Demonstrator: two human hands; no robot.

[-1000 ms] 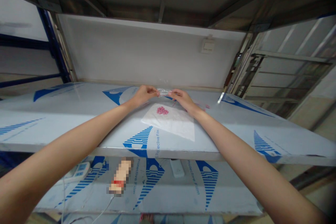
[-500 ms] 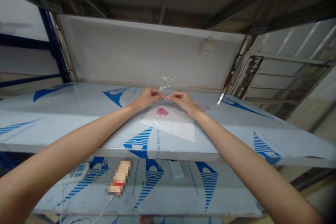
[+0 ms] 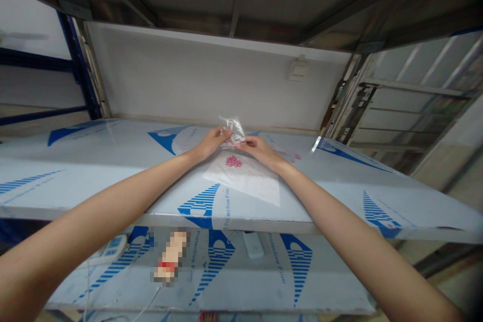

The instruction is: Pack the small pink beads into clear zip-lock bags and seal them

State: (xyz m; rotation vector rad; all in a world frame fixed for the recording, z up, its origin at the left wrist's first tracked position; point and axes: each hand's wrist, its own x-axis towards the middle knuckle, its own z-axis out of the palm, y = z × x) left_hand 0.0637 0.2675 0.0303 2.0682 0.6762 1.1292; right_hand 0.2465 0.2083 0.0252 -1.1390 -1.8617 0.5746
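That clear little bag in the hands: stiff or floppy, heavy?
Probably floppy: the clear bag crumples between the left hand and right hand. Likely very light: thin, see-through film. Glossy, so maybe slippery.

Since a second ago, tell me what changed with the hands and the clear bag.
The clear bag, pinched by the left hand and right hand throughout, rose from lying flat between the fingertips to standing bunched above them, and the hands drew closer together. The pile of pink pieces on the white sheet and the shelf stayed as they were.
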